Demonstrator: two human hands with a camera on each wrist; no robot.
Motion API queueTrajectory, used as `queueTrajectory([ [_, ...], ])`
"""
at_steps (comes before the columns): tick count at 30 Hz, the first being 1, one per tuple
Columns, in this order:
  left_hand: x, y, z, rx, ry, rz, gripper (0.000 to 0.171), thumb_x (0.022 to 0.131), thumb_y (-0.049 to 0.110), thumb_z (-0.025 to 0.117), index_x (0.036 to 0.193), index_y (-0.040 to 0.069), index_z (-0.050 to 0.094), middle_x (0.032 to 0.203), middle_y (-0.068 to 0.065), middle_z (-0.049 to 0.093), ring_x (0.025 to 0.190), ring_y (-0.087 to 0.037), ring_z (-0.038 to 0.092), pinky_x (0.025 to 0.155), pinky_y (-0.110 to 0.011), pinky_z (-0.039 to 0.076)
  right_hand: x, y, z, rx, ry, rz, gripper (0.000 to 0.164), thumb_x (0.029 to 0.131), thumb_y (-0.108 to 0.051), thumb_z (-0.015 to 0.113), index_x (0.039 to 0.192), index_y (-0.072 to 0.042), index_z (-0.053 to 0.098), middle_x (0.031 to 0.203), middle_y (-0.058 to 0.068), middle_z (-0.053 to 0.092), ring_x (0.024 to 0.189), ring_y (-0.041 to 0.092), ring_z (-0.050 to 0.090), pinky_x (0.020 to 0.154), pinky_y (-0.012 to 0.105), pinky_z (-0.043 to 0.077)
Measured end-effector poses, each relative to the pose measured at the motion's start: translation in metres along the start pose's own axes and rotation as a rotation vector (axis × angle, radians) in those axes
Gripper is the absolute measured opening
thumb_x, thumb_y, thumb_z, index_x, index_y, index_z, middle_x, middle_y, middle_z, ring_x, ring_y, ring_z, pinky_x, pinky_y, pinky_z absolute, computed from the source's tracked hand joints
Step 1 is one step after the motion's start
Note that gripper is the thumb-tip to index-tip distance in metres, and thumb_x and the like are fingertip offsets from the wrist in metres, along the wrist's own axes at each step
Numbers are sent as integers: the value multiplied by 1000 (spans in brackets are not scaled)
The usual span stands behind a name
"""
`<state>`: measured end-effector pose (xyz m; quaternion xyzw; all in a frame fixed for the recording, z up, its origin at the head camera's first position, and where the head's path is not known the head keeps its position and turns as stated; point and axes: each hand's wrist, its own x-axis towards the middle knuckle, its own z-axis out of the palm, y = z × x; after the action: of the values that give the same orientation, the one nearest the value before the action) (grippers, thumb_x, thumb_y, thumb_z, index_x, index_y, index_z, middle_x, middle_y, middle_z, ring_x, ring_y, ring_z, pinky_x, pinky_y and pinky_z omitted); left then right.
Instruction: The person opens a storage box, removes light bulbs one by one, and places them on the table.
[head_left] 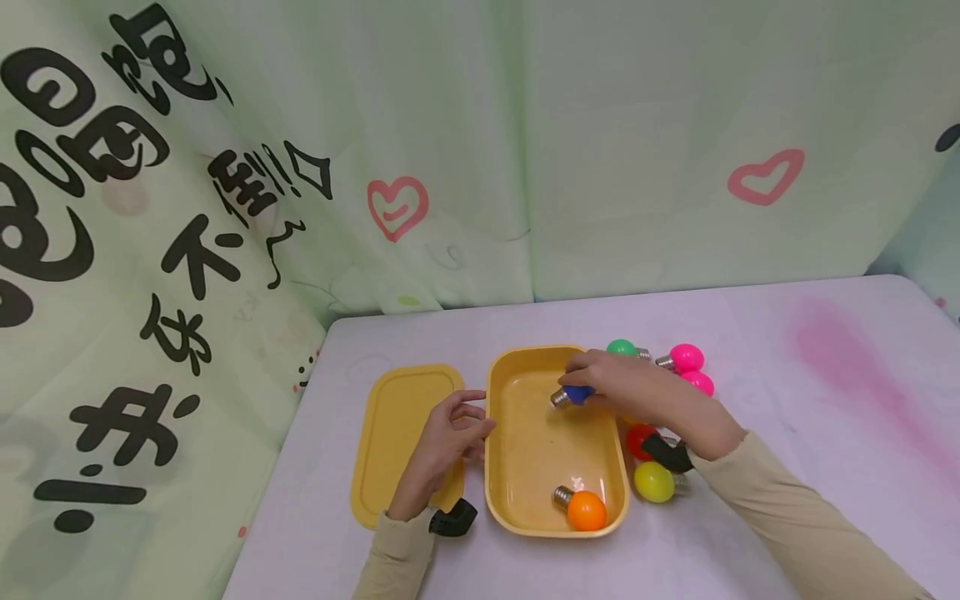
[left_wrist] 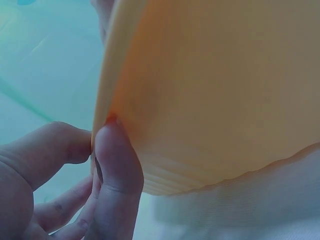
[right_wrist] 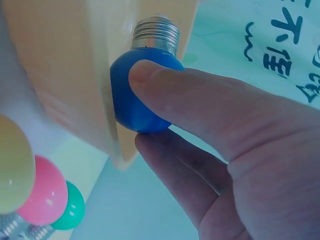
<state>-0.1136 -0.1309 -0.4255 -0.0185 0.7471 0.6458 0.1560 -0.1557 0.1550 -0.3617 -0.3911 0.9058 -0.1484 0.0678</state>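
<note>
A blue light bulb with a silver screw base is pinched between the thumb and fingers of my right hand. It is over the upper part of a yellow plastic box, base pointing left in the head view. Inside the box, near its lower right corner, lies an orange bulb. My left hand is at the box's left edge. In the left wrist view, its thumb and a finger pinch the box's rim from both sides.
A yellow lid lies flat left of the box. Right of the box are a green bulb, pink bulbs, a red bulb and a yellow bulb. A curtain hangs behind the table.
</note>
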Motion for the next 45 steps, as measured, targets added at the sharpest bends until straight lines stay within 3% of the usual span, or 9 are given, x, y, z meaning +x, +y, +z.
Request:
queueTrajectory([
  [14,0,-1,0,6,4,-2,47,92,10,71,135,4,52,101,-11,60,67,-16,63,59,-27,59,-24,2,-18,-30,59,-3,37,82,-7,80,118,-8,71,119,7,65,108,25,63,87,39,59],
  [24,-2,1,1,6,12,-1,48,91,10,71,136,6,52,101,-10,59,68,-15,63,60,-27,59,-42,10,-22,-45,127,-33,36,79,-9,83,113,-15,74,112,3,66,103,20,62,84,33,59],
  [34,-1,1,1,-8,2,3,48,91,9,70,136,5,52,100,-9,59,66,-14,63,58,-27,59,-63,18,-23,-50,104,97,45,79,-12,83,123,-11,70,123,11,65,113,33,61,83,42,59],
  [45,0,-1,1,-1,6,-7,47,92,9,69,135,4,52,101,-10,59,70,-15,64,59,-28,59,-84,30,-18,-59,119,170,48,73,-13,87,118,-13,72,119,12,66,109,32,64,82,43,60],
])
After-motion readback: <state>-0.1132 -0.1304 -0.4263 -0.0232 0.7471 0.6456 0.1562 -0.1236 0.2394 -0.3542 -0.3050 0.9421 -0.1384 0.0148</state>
